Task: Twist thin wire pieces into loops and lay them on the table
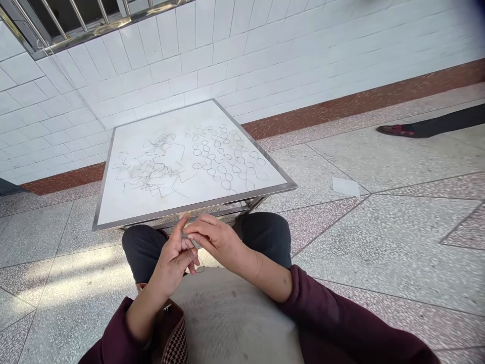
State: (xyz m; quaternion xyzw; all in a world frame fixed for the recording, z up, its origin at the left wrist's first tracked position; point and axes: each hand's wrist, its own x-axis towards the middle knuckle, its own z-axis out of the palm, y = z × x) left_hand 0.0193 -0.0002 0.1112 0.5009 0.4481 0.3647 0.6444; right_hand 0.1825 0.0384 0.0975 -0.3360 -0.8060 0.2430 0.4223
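Observation:
My left hand point(174, 258) and my right hand point(215, 240) meet above my knees, their fingertips pinching a thin dark wire point(187, 238). A short end of it curls below my left fingers. Ahead stands a low table with a steel rim point(193, 205) and a white top. On it lie a chain of linked wire loops point(223, 156) and, to their left, a tangle of angular wire pieces point(151, 169). Neither hand touches the table.
My lap is covered by a beige cloth point(231, 313), and maroon sleeves point(341, 323) cover my arms. A white tiled wall point(189, 76) with brown skirting runs behind the table. At the right, another person's dark-trousered leg and red shoe point(397, 130) rest on the terrazzo floor.

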